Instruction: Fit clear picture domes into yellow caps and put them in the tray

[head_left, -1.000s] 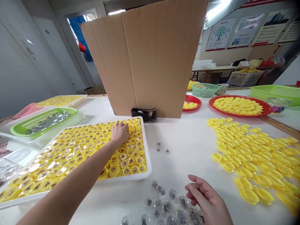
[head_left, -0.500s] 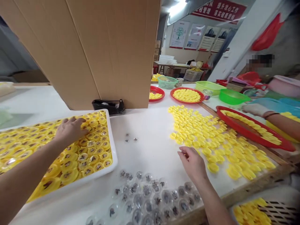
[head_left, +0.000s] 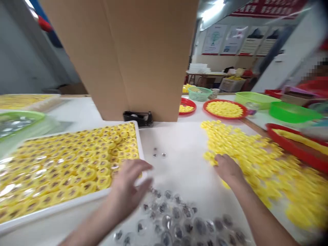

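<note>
Left hand (head_left: 129, 188) open, fingers spread, above clear plastic capsules (head_left: 176, 218), beside the corner of a white plastic tray (head_left: 51, 213). Right hand (head_left: 228, 171) on loose yellow plastic caps (head_left: 256, 160), lying in a long diagonal band; grip undeterminable. White worktop (head_left: 184, 171). Red wall banner (head_left: 269, 8) unreadable.

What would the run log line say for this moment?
Left hand: open, above clear capsules, beside white tray | Right hand: on loose yellow caps
</note>
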`<action>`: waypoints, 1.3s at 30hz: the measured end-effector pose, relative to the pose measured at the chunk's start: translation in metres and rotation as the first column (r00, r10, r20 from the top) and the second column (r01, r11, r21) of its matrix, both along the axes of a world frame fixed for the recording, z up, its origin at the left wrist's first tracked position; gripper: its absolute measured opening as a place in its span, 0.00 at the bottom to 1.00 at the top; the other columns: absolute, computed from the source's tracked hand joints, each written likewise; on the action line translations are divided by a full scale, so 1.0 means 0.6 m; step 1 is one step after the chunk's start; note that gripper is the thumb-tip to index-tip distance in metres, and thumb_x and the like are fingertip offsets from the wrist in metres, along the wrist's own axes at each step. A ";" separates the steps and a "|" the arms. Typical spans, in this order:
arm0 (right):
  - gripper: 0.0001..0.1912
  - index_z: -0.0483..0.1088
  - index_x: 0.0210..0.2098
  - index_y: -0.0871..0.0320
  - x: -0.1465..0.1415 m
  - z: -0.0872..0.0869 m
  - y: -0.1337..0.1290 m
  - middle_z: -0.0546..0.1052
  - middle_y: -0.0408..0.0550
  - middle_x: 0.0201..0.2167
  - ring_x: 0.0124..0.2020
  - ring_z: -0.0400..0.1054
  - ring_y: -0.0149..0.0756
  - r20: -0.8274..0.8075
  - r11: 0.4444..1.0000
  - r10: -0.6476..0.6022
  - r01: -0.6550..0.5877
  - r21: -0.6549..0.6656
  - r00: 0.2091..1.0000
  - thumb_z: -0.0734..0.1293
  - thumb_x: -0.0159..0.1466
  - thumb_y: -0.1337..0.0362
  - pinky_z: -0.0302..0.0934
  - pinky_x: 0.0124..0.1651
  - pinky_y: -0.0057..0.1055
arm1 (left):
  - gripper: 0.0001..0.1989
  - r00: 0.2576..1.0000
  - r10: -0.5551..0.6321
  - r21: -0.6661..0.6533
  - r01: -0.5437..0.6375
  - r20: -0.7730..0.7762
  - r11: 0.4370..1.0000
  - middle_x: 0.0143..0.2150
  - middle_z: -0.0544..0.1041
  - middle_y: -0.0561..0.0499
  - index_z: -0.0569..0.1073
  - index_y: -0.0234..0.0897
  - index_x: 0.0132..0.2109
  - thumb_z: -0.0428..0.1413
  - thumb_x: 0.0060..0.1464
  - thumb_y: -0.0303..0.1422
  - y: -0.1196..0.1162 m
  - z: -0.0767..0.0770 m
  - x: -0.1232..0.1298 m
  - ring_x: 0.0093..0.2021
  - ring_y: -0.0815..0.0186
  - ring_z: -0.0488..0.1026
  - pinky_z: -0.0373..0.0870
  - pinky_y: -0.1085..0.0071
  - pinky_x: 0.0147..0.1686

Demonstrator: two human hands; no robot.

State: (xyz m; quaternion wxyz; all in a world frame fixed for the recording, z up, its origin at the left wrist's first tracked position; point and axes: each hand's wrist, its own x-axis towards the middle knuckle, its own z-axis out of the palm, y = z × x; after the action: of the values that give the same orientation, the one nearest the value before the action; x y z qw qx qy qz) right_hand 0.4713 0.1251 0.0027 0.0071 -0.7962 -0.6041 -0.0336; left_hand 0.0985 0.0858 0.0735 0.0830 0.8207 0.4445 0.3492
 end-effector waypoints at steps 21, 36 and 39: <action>0.07 0.67 0.30 0.51 -0.262 0.061 -0.099 0.71 0.40 0.23 0.25 0.67 0.34 -0.565 0.904 0.411 -0.399 0.153 0.715 0.67 0.54 0.57 0.62 0.29 0.29 | 0.20 0.295 0.600 -0.500 0.841 0.744 0.208 0.42 0.74 0.41 0.70 0.31 0.49 0.55 0.54 0.39 -0.019 -0.131 0.097 0.30 0.70 0.74 0.71 0.75 0.31; 0.18 0.71 0.48 0.47 -0.263 -0.016 -0.062 0.70 0.48 0.41 0.43 0.66 0.40 -0.554 0.779 0.564 -0.618 0.108 0.613 0.65 0.59 0.67 0.61 0.46 0.37 | 0.10 0.334 0.696 -0.661 0.701 0.636 0.268 0.27 0.74 0.46 0.69 0.30 0.39 0.49 0.59 0.33 -0.015 -0.117 0.080 0.18 0.72 0.67 0.59 0.81 0.13; 0.20 0.70 0.50 0.45 -0.281 -0.014 -0.063 0.67 0.49 0.51 0.51 0.60 0.47 -0.531 0.743 0.602 -0.661 0.101 0.596 0.67 0.58 0.62 0.57 0.51 0.46 | 0.11 0.342 0.682 -0.650 0.715 0.646 0.258 0.27 0.75 0.44 0.70 0.29 0.38 0.48 0.59 0.34 -0.020 -0.110 0.079 0.17 0.73 0.65 0.57 0.82 0.12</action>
State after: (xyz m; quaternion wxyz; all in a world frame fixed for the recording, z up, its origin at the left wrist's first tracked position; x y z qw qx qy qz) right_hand 0.3025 0.0871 -0.0058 0.1431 -0.5055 -0.8205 0.2252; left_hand 0.1459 0.0740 0.0074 0.8053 0.2054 0.3964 0.3900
